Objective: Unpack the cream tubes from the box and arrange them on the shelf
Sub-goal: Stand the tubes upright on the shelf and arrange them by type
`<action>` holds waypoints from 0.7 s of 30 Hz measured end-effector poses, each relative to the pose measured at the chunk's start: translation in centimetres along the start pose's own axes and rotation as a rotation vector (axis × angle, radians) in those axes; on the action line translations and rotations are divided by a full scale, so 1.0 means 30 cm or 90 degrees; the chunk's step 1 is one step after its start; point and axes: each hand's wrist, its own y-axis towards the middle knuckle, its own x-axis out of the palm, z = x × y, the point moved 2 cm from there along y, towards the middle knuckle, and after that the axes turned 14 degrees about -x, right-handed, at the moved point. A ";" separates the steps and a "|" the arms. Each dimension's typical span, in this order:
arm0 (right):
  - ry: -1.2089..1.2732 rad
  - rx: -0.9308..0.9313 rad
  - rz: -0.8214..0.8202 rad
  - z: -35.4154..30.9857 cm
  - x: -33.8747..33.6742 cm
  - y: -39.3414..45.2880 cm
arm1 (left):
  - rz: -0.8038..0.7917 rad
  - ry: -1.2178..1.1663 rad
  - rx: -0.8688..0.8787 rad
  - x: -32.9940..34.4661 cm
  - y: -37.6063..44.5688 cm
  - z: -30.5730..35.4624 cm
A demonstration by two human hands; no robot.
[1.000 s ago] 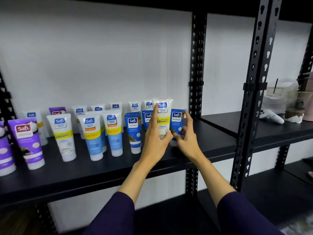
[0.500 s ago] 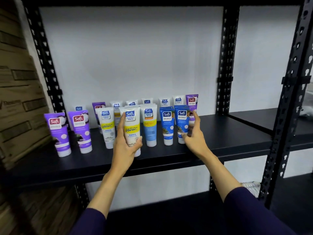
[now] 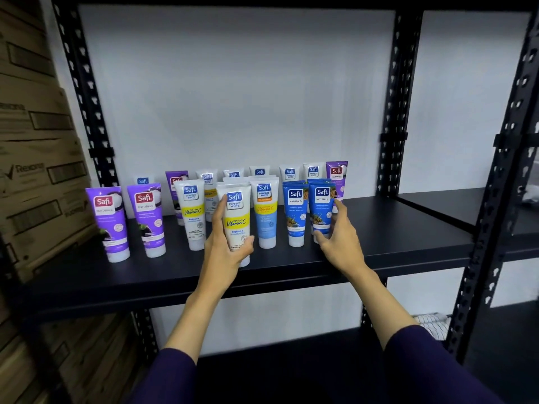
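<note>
**Both hands on tubes at the front of the shelf**

The left hand (image 3: 226, 243) grips a white tube (image 3: 236, 223) with a yellow band, thumb up its left side and fingers curled across the lower front. The tube stands cap-down, at the shelf's (image 3: 379, 249) front edge, slightly ahead of the row. The right hand (image 3: 339, 237) is curled round the right-hand blue tube (image 3: 321, 212), thumb low at its left and fingers behind its right side; that tube stands upright at the right end of the front row.

Between the two hands stand a light blue tube (image 3: 267, 217) and a second blue tube (image 3: 296, 217), close together. Left of the held white tube is another white tube with a yellow band (image 3: 193, 217), then two purple tubes (image 3: 128, 220), well spaced. A back row of white tubes (image 3: 259, 172) stands near the white wall (image 3: 233, 97), with a purple one (image 3: 337, 177) at its right end and another purple one towards its left.

Black slotted posts (image 3: 392, 112) frame the shelf. Stacked cardboard boxes (image 3: 35, 156) fill the left edge. Dark purple sleeves (image 3: 431, 365) cover both forearms.
</note>
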 end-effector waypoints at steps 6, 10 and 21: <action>-0.040 0.030 0.037 -0.027 -0.009 -0.039 | 0.032 0.072 0.024 -0.009 -0.041 -0.017; -0.119 -0.026 0.088 -0.084 0.012 -0.100 | 0.065 0.134 0.022 -0.022 -0.078 -0.028; -0.233 -0.265 -0.021 -0.297 0.302 -0.202 | 0.186 0.098 -0.059 -0.246 -0.081 -0.090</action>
